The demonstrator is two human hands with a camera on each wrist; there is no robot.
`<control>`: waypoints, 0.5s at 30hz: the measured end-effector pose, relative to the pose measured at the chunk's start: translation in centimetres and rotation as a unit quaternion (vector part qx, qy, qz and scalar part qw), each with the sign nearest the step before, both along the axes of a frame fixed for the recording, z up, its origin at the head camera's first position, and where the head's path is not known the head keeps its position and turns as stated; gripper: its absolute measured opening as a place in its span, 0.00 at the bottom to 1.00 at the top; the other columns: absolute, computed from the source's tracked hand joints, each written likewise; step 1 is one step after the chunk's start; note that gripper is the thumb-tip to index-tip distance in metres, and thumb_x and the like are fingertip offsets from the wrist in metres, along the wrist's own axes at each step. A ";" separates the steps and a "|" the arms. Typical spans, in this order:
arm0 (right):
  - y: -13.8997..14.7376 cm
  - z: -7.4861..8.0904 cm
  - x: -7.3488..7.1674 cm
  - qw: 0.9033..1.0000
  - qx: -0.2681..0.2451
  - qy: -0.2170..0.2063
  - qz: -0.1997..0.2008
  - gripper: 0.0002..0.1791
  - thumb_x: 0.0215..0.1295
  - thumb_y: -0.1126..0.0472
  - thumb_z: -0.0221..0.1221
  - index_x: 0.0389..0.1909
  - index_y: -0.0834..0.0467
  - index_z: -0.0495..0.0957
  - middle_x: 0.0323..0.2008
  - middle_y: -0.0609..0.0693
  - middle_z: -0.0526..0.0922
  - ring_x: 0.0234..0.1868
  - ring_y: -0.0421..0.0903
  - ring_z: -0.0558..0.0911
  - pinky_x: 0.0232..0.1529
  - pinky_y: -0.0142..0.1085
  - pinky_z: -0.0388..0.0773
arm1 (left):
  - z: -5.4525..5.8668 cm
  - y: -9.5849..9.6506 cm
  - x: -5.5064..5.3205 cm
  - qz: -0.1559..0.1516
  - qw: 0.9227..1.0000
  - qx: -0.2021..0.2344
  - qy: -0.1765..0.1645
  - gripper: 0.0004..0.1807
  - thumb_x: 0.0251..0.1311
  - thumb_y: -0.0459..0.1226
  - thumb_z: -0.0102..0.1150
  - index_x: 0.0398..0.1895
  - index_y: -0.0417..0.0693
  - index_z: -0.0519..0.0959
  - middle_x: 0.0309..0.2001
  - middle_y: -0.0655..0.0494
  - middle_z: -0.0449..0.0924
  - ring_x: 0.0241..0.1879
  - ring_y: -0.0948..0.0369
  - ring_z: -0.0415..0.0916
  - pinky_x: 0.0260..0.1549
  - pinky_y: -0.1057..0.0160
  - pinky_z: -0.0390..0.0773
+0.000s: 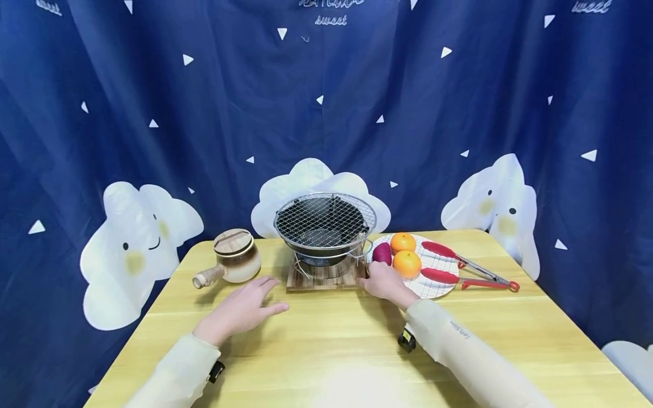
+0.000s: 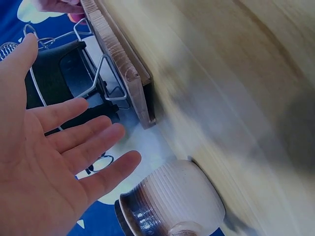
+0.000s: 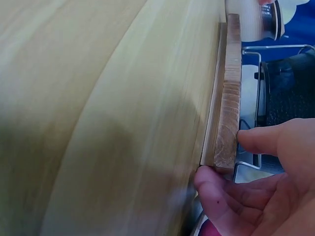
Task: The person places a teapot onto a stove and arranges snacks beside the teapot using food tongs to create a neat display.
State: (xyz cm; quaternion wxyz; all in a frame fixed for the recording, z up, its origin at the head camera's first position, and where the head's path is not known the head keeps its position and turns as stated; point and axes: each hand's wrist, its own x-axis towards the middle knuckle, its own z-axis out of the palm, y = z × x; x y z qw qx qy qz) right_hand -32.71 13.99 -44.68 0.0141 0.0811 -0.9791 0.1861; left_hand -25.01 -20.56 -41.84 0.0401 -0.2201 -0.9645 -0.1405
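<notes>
A round wire grill rack (image 1: 326,220) tops a small dark stove (image 1: 318,258), which stands on a square wooden board (image 1: 326,279) at the back middle of the table. At the board's near right corner my right hand (image 1: 384,280) pinches the edge; in the right wrist view its thumb lies on top and its curled fingers (image 3: 214,194) come from the side and below. My left hand (image 1: 245,309) hovers left of the board with fingers spread, holding nothing. Behind it sits a brown and cream pot (image 1: 242,265) with a wooden lid and a side handle.
Right of the stove, a white checked plate (image 1: 433,290) bears two oranges (image 1: 407,264), a purple round item (image 1: 382,254) and red-handled tongs (image 1: 476,280). A dark blue curtain (image 1: 326,113) hangs behind the wooden table (image 1: 316,345).
</notes>
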 end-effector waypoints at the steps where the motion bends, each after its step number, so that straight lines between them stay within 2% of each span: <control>1: -0.1 0.0 0.1 1.000 -0.002 -0.005 0.001 0.17 0.61 0.47 0.67 0.23 0.54 0.77 0.25 0.52 0.81 0.24 0.50 0.78 0.27 0.43 0.76 | -0.1 0.0 0.1 -0.001 1.000 0.002 -0.001 0.48 0.60 0.73 0.46 0.70 0.48 0.71 0.69 0.47 0.72 0.67 0.47 0.71 0.66 0.44 0.71; 8: 0.0 0.2 0.0 1.000 -0.014 -0.014 -0.002 0.17 0.61 0.46 0.67 0.26 0.55 0.78 0.29 0.54 0.82 0.27 0.50 0.78 0.30 0.45 0.78 | -0.2 0.1 -0.2 -0.003 1.000 0.004 0.010 0.46 0.61 0.72 0.48 0.69 0.49 0.72 0.67 0.47 0.74 0.65 0.48 0.73 0.65 0.44 0.72; 15: 0.1 0.2 0.0 1.000 -0.012 -0.027 -0.010 0.19 0.61 0.44 0.67 0.23 0.53 0.77 0.28 0.53 0.81 0.27 0.50 0.78 0.27 0.42 0.75 | 0.4 -0.4 -0.5 -0.012 0.999 0.005 0.050 0.37 0.64 0.65 0.56 0.65 0.48 0.75 0.62 0.48 0.78 0.59 0.48 0.78 0.58 0.45 0.77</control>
